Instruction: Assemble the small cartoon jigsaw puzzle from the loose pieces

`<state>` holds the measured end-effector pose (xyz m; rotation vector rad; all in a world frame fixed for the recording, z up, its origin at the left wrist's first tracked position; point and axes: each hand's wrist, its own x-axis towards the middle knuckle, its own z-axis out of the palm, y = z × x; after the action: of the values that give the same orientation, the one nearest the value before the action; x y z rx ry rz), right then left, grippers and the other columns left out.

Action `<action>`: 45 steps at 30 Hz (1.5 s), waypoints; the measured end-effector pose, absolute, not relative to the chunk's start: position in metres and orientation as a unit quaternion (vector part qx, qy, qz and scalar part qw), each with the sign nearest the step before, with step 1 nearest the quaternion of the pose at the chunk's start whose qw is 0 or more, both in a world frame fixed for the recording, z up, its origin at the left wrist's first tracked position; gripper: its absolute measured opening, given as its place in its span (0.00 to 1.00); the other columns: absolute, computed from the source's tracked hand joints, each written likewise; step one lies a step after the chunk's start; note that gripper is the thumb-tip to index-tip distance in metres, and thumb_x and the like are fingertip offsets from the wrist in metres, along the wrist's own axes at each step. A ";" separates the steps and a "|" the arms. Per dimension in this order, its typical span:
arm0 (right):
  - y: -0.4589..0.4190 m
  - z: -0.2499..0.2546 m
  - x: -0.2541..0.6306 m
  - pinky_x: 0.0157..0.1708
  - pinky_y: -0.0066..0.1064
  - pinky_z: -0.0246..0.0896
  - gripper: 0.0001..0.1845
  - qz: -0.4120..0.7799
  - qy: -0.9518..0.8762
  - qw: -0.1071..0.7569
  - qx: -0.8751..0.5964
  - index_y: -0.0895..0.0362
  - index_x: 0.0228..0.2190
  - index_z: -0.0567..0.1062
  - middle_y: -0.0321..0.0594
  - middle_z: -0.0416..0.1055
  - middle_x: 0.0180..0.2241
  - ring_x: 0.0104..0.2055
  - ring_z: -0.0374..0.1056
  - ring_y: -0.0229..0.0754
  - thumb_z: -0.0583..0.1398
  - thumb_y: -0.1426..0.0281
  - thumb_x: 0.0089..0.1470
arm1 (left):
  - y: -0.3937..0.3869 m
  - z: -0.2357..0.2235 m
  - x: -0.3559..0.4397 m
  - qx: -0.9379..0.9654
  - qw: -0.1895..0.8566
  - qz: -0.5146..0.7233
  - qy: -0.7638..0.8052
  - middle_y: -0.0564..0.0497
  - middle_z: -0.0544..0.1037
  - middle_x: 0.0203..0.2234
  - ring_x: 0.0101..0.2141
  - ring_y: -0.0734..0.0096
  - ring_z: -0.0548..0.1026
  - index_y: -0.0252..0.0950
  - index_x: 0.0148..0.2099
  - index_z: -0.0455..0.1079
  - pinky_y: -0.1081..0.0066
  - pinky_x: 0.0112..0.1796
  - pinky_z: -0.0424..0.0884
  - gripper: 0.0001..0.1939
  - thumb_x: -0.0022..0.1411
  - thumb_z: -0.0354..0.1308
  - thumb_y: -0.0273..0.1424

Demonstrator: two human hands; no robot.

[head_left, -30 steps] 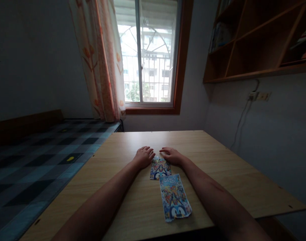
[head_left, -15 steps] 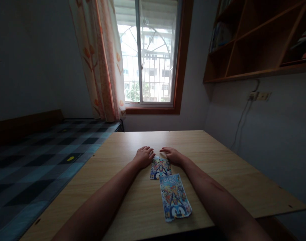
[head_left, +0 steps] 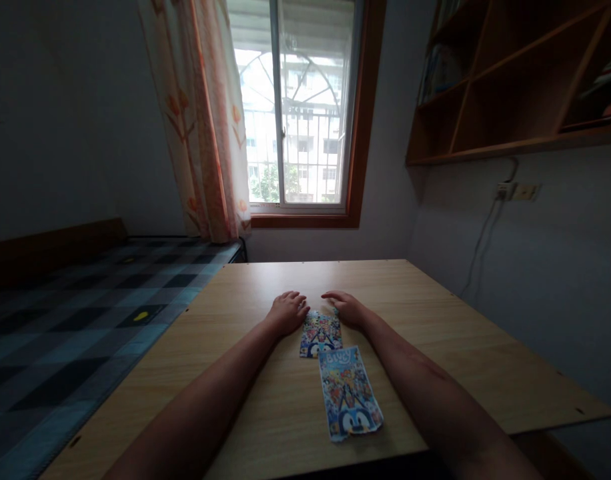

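A small colourful picture (head_left: 319,337) lies on the wooden table, crowded with cartoon figures and a blue dog's face along its bottom. Its far edge looks uneven. My left hand (head_left: 288,312) rests palm down at its upper left corner, fingers spread and fingertips by the edge. On the other side, my right hand (head_left: 349,310) is at the upper right corner with the index finger stretched out. A small bluish bit shows under its fingers; whether they touch it is unclear. Closer to me lies a larger printed sheet (head_left: 349,393) lettered "Bluey", its bottom edge ragged.
The wooden table (head_left: 435,347) has a bed with a checked cover (head_left: 95,327) along its left. A window (head_left: 295,133) and a flowered curtain (head_left: 205,133) are behind it. Wall shelves (head_left: 515,87) hang at the right above a socket (head_left: 523,192) with a cord.
My right hand has shifted slightly right and its fingers have moved, uncovering the bluish bit. My left hand and both printed pictures stay in place.
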<state>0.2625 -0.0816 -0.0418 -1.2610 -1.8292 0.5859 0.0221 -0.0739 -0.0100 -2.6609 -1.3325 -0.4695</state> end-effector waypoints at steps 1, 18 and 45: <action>-0.082 -0.041 0.263 0.63 0.39 0.58 0.22 0.235 -0.723 0.412 -0.503 0.55 0.45 0.82 0.42 0.77 0.52 0.57 0.69 0.46 0.55 0.76 0.52 | -0.074 -0.010 0.022 -0.881 0.064 -0.154 -0.442 0.42 0.75 0.57 0.59 0.54 0.70 0.37 0.58 0.73 0.56 0.59 0.64 0.21 0.70 0.51 0.41; -0.089 -0.035 0.267 0.63 0.37 0.57 0.24 0.132 -0.709 0.418 -0.552 0.55 0.47 0.80 0.42 0.75 0.54 0.59 0.68 0.44 0.54 0.79 0.52 | -0.070 -0.013 0.021 -0.877 0.053 -0.158 -0.450 0.41 0.73 0.59 0.61 0.51 0.68 0.38 0.59 0.72 0.54 0.60 0.63 0.24 0.67 0.52 0.42; -0.094 -0.034 0.258 0.65 0.42 0.54 0.20 0.050 -0.794 0.279 -0.538 0.45 0.47 0.82 0.38 0.76 0.54 0.61 0.66 0.46 0.57 0.74 0.59 | -0.074 -0.012 0.020 -0.899 0.028 -0.165 -0.406 0.47 0.71 0.62 0.64 0.53 0.64 0.50 0.58 0.76 0.50 0.64 0.58 0.20 0.71 0.49 0.43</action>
<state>0.2581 -0.0938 -0.0338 -1.4430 -2.1290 0.1349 0.0201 -0.0737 -0.0117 -2.7739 -1.2518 -0.5089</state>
